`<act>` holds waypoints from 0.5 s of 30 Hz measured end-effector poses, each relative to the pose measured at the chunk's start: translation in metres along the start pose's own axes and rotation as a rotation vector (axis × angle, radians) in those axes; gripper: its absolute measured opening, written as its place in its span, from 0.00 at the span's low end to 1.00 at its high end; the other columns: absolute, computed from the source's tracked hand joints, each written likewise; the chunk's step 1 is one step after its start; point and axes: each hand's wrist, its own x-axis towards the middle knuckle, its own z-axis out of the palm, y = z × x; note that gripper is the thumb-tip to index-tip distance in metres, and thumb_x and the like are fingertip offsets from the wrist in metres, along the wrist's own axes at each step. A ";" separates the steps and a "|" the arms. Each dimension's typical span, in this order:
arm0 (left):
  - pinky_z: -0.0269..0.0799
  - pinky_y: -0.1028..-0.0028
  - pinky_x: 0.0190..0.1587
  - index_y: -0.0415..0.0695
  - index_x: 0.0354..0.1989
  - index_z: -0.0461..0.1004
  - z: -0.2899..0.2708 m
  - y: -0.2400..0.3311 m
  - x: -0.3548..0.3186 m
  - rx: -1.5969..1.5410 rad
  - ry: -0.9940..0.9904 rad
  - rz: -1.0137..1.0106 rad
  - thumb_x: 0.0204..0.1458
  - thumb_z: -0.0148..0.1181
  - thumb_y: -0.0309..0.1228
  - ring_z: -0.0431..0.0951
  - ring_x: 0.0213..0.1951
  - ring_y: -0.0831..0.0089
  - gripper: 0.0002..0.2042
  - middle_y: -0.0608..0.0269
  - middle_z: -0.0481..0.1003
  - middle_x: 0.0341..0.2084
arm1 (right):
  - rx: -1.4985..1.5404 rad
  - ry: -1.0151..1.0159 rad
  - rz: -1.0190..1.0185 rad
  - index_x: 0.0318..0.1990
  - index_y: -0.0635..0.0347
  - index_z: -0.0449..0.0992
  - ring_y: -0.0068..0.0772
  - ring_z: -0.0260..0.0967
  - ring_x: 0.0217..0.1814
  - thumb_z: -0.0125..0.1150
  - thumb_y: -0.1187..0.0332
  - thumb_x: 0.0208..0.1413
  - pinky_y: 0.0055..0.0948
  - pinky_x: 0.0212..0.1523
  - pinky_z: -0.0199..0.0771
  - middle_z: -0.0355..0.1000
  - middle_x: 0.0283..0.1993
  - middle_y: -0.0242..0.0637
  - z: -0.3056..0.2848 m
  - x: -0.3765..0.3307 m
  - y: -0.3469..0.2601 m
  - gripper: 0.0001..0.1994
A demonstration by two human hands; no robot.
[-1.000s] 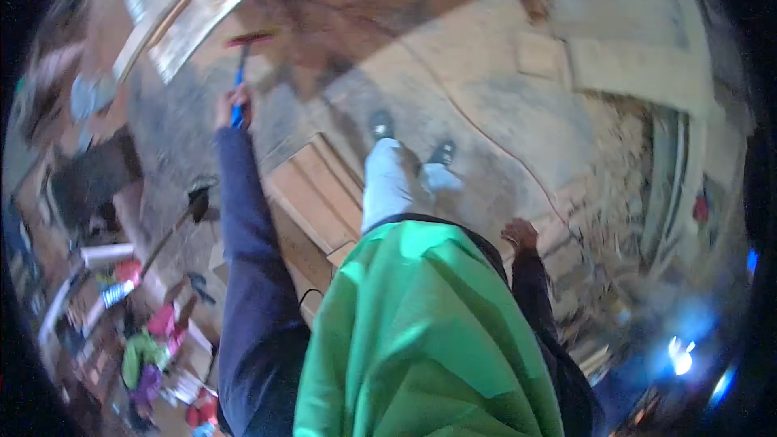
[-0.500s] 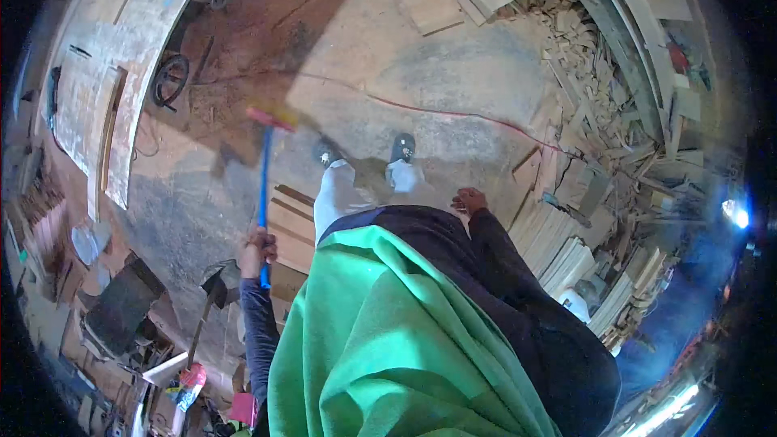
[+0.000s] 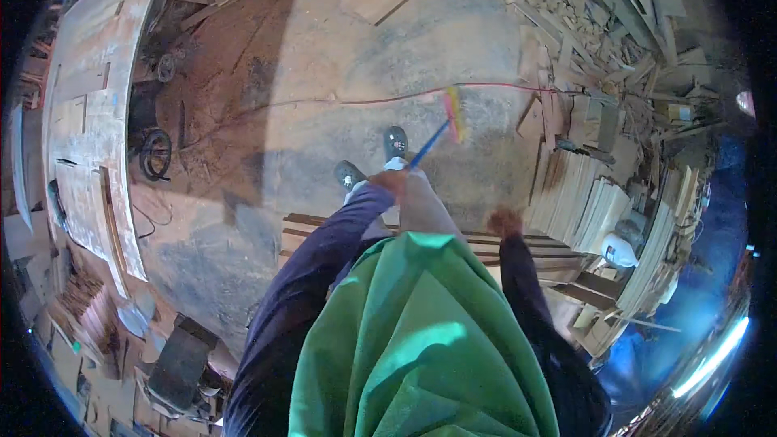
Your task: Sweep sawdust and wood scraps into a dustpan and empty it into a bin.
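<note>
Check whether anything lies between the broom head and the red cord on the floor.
Nothing visible does. The left hand grips the blue handle, and the broom head hangs right at the red cord, its top end meeting the cord in the picture. Only bare dusty floor shows around it. The right hand is empty.

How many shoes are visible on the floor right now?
2. One dark shoe stands on the concrete floor just past the left hand; the other dark shoe stands farther ahead, beside the blue-handled broom that the left hand holds.
</note>
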 end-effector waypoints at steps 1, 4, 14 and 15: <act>0.70 0.64 0.29 0.49 0.51 0.58 0.080 -0.063 0.048 -0.608 -0.051 -0.001 0.40 0.52 0.32 0.74 0.29 0.59 0.25 0.54 0.72 0.26 | 0.021 -0.106 0.068 0.32 0.60 0.68 0.43 0.68 0.23 0.52 0.62 0.50 0.38 0.23 0.73 0.69 0.25 0.45 0.021 -0.010 0.009 0.11; 0.68 0.61 0.39 0.49 0.39 0.68 -0.037 0.077 0.009 0.116 -0.149 0.130 0.48 0.43 0.38 0.73 0.36 0.55 0.13 0.52 0.73 0.30 | -0.091 0.152 0.116 0.33 0.61 0.67 0.46 0.68 0.25 0.44 0.58 0.52 0.42 0.26 0.71 0.69 0.30 0.47 -0.026 -0.097 0.089 0.14; 0.70 0.61 0.34 0.58 0.58 0.51 -0.084 -0.232 -0.200 0.122 -0.023 -0.415 0.38 0.40 0.20 0.73 0.30 0.54 0.33 0.45 0.71 0.27 | 0.360 -0.028 0.527 0.42 0.55 0.65 0.41 0.68 0.30 0.49 0.64 0.49 0.39 0.27 0.71 0.69 0.35 0.44 -0.057 -0.100 0.137 0.12; 0.70 0.61 0.37 0.58 0.58 0.51 -0.087 -0.257 -0.219 0.137 -0.010 -0.431 0.37 0.41 0.21 0.73 0.34 0.53 0.33 0.44 0.71 0.31 | 0.154 0.084 0.483 0.41 0.55 0.65 0.41 0.69 0.28 0.48 0.65 0.49 0.39 0.27 0.71 0.69 0.34 0.43 -0.047 -0.097 0.133 0.11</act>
